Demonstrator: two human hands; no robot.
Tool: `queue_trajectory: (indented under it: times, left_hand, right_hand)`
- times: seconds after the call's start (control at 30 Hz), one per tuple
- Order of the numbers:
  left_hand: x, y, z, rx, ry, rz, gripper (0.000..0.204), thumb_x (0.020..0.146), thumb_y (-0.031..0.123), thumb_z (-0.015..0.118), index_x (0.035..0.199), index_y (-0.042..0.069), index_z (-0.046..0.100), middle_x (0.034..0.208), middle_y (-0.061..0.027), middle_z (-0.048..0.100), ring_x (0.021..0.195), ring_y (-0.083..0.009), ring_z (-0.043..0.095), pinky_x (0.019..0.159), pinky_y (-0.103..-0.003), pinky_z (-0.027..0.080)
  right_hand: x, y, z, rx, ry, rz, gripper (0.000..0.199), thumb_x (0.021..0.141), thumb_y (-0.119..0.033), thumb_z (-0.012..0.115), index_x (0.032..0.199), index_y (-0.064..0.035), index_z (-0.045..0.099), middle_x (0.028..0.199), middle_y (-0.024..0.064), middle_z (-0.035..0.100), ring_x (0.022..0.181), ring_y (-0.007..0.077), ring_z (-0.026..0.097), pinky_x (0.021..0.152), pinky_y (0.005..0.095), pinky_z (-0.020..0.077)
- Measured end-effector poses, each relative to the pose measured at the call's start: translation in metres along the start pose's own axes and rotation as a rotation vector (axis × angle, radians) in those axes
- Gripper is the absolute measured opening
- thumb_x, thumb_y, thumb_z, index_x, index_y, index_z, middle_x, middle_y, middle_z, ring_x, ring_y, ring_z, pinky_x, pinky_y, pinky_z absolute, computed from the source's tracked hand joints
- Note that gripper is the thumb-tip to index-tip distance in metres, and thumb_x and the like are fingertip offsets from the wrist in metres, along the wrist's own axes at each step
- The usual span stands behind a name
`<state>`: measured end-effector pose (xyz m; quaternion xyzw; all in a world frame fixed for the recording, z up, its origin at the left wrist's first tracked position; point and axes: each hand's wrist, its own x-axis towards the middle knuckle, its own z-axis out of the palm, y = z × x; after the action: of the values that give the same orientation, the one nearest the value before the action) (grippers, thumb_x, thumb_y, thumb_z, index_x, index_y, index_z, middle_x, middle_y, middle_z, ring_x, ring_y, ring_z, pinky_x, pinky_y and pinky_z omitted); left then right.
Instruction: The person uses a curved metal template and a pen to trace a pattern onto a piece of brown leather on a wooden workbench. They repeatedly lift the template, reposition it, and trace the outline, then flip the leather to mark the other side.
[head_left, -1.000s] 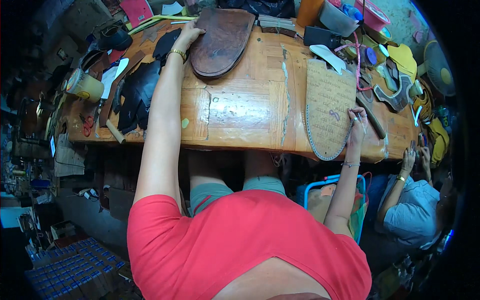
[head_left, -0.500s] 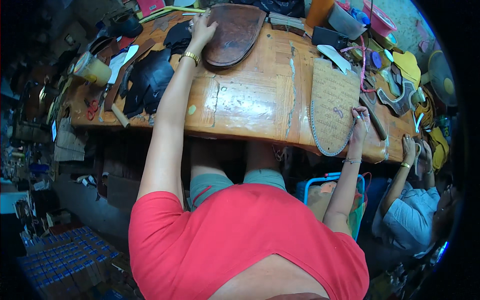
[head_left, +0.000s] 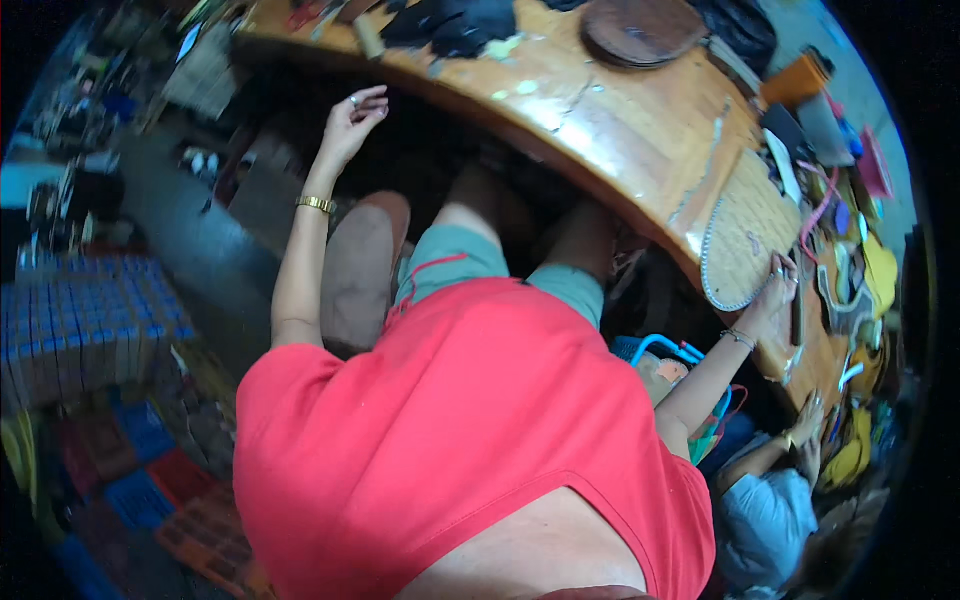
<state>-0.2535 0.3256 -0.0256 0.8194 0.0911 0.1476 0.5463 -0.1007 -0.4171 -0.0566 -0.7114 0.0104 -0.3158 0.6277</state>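
My left hand (head_left: 352, 122) hangs in the air below the edge of the wooden workbench (head_left: 620, 140), fingers loosely apart and holding nothing; a gold bracelet sits on its wrist. My right hand (head_left: 775, 290) rests on a tan leather sole piece (head_left: 735, 250) with a stitched edge, lying at the bench's near edge; whether it grips the piece is unclear. A brown oval leather piece (head_left: 640, 28) lies farther back on the bench, away from both hands.
Black leather scraps (head_left: 455, 20) lie at the bench's far left. Tools and coloured bits crowd the right end (head_left: 850, 250). A blue basket (head_left: 665, 355) stands by my right side. Another person in a blue shirt (head_left: 770, 520) sits at lower right. A brown stool (head_left: 360, 270) stands below.
My left hand has come off the brown oval leather piece and drawn back below the bench edge. The view has swung down and left. My right hand stays on the tan sole piece.
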Motion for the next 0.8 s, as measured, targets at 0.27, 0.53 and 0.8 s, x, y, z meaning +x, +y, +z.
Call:
queue_trajectory:
  times: [0.27, 0.53, 0.8]
  left_hand:
    - [-0.197, -0.156, -0.022, 0.670, -0.238, -0.317, 0.085, 0.070, 0.050, 0.073, 0.134, 0.001, 0.046, 0.135, -0.0261, 0.045, 0.127, -0.0391, 0.042, 0.106, -0.040, 0.034]
    - [-0.251, -0.128, 0.055, 0.955, -0.009, -0.386, 0.105, 0.066, 0.058, 0.074, 0.144, 0.003, 0.029, 0.147, -0.0298, 0.021, 0.136, -0.0488, 0.018, 0.100, -0.069, 0.025]
    - [-0.227, -0.132, 0.024, 0.757, -0.209, -0.438, 0.075, 0.076, 0.031, 0.067, 0.138, -0.001, 0.039, 0.138, -0.0283, 0.039, 0.130, -0.0436, 0.036, 0.103, -0.044, 0.038]
  right_hand:
    - [0.027, 0.022, -0.006, -0.035, -0.023, -0.047, 0.012, 0.077, 0.010, 0.067, 0.087, 0.0048, 0.062, 0.091, 0.0117, 0.064, 0.088, 0.0183, 0.060, 0.085, 0.0284, 0.0509]
    - [0.023, 0.011, -0.002, -0.120, -0.008, -0.031, 0.014, 0.076, 0.006, 0.070, 0.088, 0.0024, 0.064, 0.091, 0.0109, 0.065, 0.086, 0.0185, 0.060, 0.083, 0.0282, 0.0494]
    - [0.019, 0.010, -0.004, 0.005, -0.023, -0.040, 0.012, 0.077, 0.008, 0.068, 0.087, 0.0043, 0.064, 0.092, 0.0121, 0.066, 0.088, 0.0201, 0.061, 0.086, 0.0309, 0.0502]
